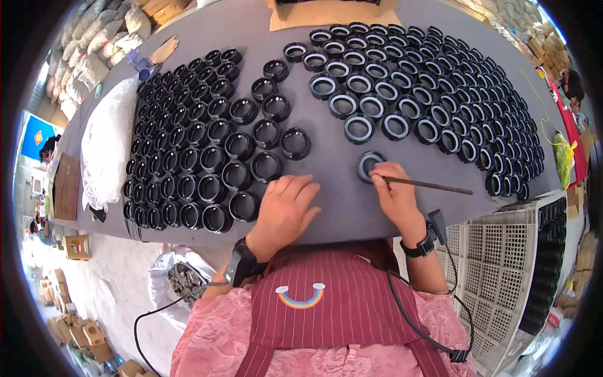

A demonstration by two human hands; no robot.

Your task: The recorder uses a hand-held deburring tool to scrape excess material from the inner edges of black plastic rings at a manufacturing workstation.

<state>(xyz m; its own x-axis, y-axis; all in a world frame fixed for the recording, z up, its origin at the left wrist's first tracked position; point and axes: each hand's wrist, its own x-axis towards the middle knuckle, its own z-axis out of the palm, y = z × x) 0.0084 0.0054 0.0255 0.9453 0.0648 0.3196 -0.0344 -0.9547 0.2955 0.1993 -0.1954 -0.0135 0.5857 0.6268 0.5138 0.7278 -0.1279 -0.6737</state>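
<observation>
My right hand (397,198) pinches a thin brown stick (440,186), whose long end points out to the right. Just beyond its fingertips lies a black ring-shaped cap (363,168) with a pale grey inner ring, partly hidden by the fingers. My left hand (286,210) hovers or rests over the table with its fingers stretched out and nothing in them. Beside it, on the left, stand rows of plain black ring-shaped caps (243,206). To the right spreads a larger group of black caps with pale inner rings (395,126).
A clear plastic bag of whitish pieces (110,151) lies along the grey table's left edge. At the far edge sits a cardboard box (333,22). White plastic crates (496,251) stand below on the right; a white sack (166,276) is on the floor. Cables run from both wrists.
</observation>
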